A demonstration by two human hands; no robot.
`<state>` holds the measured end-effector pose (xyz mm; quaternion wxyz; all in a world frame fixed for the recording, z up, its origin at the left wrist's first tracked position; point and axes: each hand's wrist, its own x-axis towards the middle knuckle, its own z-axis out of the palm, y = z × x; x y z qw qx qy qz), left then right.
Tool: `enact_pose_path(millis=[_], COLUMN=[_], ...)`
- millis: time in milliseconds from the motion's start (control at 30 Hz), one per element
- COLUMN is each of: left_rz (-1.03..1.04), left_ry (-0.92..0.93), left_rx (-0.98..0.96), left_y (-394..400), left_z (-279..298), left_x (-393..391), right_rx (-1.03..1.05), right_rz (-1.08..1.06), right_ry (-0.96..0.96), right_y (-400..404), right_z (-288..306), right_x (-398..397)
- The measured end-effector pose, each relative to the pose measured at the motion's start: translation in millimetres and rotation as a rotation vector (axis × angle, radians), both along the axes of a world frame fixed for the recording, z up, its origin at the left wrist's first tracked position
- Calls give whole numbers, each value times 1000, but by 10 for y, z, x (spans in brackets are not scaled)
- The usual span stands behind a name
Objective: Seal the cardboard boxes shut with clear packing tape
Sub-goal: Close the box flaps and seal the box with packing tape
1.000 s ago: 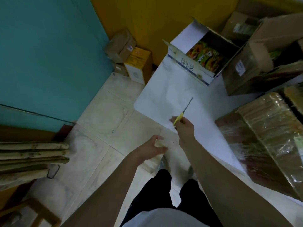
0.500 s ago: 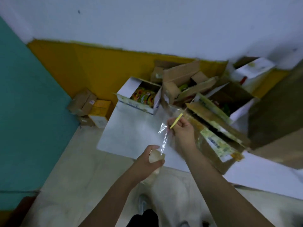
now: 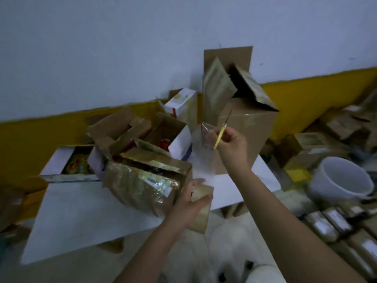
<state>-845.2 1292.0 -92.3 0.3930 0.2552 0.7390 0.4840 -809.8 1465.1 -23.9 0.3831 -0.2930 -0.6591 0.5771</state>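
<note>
My left hand (image 3: 188, 203) grips a roll of clear packing tape (image 3: 201, 209) over the front edge of the white table (image 3: 81, 217). A clear strip of tape (image 3: 207, 156) runs up from the roll to my right hand (image 3: 229, 144), which pinches the strip's end together with yellow-handled scissors (image 3: 220, 135). Just left of my left hand lies a cardboard box (image 3: 142, 180) wrapped in shiny tape, its top flaps partly open. Behind my right hand stands a tall cardboard box (image 3: 244, 127) with its flaps up.
Several open boxes (image 3: 122, 131) crowd the back of the table against the white and yellow wall. A box of colourful packets (image 3: 67, 164) sits at the left. A white bucket (image 3: 342, 178) and stacked flat packages (image 3: 336, 225) lie on the floor to the right.
The view swung up and to the right, from floor to table and wall. My right hand rose, drawing a longer strip of tape off the roll in my left hand.
</note>
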Motion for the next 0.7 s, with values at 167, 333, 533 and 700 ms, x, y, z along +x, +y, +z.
enact_pose_path(millis=[167, 333, 533, 700], left_rz=[-138, -206, -285, -321], left_ry=[-87, -167, -232, -258], left_rx=[-14, -39, -1, 16], left_y=[531, 966, 1560, 2040], left_z=[32, -124, -282, -301], left_x=[211, 122, -120, -195], right_rx=[-64, -50, -56, -89], right_rz=[-70, -113, -180, -243], right_ry=[48, 47, 72, 117], right_y=[403, 728, 1073, 1399], right_z=[68, 58, 31, 66], right_x=[450, 580, 632, 702])
